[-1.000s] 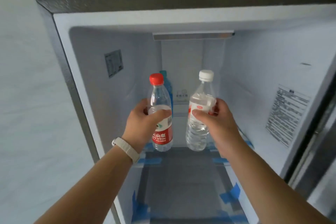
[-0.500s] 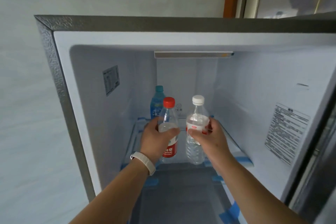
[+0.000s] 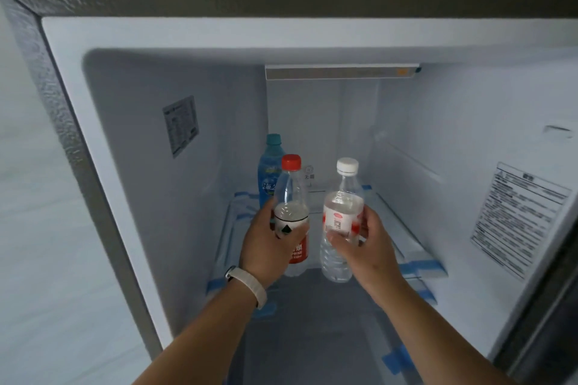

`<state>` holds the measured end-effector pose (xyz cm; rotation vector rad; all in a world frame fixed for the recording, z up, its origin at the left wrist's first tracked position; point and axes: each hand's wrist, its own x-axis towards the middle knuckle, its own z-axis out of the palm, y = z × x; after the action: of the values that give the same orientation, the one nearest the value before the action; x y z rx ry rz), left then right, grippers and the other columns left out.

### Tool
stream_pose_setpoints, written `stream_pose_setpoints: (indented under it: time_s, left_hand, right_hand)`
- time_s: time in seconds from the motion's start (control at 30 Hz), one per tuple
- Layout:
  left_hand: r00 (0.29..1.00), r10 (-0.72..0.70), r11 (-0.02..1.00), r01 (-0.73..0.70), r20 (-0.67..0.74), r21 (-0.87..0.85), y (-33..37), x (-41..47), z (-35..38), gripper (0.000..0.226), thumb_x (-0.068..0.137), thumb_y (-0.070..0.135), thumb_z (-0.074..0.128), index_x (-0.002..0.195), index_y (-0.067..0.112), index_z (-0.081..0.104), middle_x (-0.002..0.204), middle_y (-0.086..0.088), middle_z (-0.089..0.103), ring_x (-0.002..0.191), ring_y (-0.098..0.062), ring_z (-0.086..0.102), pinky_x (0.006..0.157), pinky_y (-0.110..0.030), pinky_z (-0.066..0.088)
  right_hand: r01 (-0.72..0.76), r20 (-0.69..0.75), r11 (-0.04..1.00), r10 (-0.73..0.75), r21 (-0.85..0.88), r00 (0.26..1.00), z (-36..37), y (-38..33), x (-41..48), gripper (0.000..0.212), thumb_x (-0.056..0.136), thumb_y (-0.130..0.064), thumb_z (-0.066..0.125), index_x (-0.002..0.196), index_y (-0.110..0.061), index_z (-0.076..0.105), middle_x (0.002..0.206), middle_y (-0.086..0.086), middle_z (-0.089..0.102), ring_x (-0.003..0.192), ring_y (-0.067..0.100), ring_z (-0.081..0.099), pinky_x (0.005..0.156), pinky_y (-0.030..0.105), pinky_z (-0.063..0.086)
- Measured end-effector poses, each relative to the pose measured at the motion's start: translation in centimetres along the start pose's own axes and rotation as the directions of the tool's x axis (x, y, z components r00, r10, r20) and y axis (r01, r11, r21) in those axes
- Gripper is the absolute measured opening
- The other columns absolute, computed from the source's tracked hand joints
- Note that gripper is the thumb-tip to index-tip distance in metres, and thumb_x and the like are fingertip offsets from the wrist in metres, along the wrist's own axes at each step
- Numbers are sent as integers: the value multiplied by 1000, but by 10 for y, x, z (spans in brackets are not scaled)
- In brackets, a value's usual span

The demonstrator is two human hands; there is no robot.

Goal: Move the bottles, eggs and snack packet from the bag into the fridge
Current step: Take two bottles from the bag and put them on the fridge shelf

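Both arms reach into the open fridge [image 3: 131, 122]. My left hand [image 3: 266, 244] is shut on a clear water bottle with a red cap [image 3: 291, 194] and a red label. My right hand [image 3: 366, 247] is shut on a clear bottle with a white cap [image 3: 342, 197] and a red and white label. Both bottles are upright, side by side, at the front edge of the top glass shelf [image 3: 403, 228]. A blue drink bottle [image 3: 270, 166] stands on that shelf at the back left. The bag, eggs and snack packet are out of view.
The shelf below [image 3: 312, 322] shows dark under my arms. Blue tape strips [image 3: 419, 267] hold the shelf edges. Stickers sit on the left wall [image 3: 181, 126] and right wall [image 3: 516, 219]. The fridge door edge [image 3: 550, 322] stands at the right.
Both hands have carried the bottles deeper into the fridge, up to the top shelf's front edge. The blue bottle behind them has come into fuller view.
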<state>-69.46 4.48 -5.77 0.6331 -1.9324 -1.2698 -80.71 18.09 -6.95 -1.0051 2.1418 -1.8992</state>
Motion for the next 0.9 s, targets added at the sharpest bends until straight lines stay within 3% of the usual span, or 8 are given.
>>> stream_pose_setpoints:
  time_s: [0.13,0.27,0.4,0.57,0.67,0.8,0.9]
  left_hand:
    - [999,-22,1000,22,27,16,-18,-7,3,45,78,18,83,102,43,55,99,23,65,87,15,62,67,-3,47]
    - [998,-54,997,53,12,57,-37,-11,14,54,75,24,86,115,41,54,112,16,67,102,0,64,89,-20,53]
    - [998,-37,996,33,47,84,-35,7,29,58,77,23,84,126,26,54,119,8,66,108,-8,63,95,-29,53]
    - [996,-71,993,64,61,100,-40,42,59,55,78,21,83,123,22,52,120,4,65,109,-11,62,92,-27,49]
    - [991,-110,991,103,80,87,-40,65,74,55,80,18,81,126,21,50,121,2,64,109,-14,61,93,-30,50]
    - [986,-158,984,152,59,93,-43,90,88,56,82,16,79,128,21,47,124,-1,63,116,-22,60,98,-37,51]
    - [985,-165,982,158,56,105,-46,103,92,59,84,14,77,133,17,44,129,-4,61,119,-23,58,97,-33,47]
  right_hand:
    - [0,84,992,10,-126,996,-2,17,-4,51,79,-30,80,117,-37,46,106,-23,60,98,-2,59,78,13,48]
    - [24,76,976,-8,-217,997,1,35,-7,52,77,-39,79,119,-37,48,108,-28,58,98,-6,58,77,9,47]
    - [24,15,950,-21,-310,1000,6,57,14,61,74,-52,75,126,-31,51,119,-15,62,106,3,61,88,25,54]
    - [53,-16,940,-62,-338,998,2,56,53,47,79,-34,79,120,-23,59,110,-13,63,97,3,60,76,8,42]
    - [51,-26,937,-64,-346,998,-2,60,75,39,81,-27,79,116,-22,61,104,-11,63,91,2,58,72,5,38]
    - [6,-13,936,-12,-353,1000,-1,70,101,39,79,-39,76,114,-28,63,106,-12,69,95,4,66,81,27,57]
    - [-2,10,933,6,-361,1000,-2,72,116,43,79,-38,77,119,-27,63,113,-7,70,100,7,66,86,28,54]
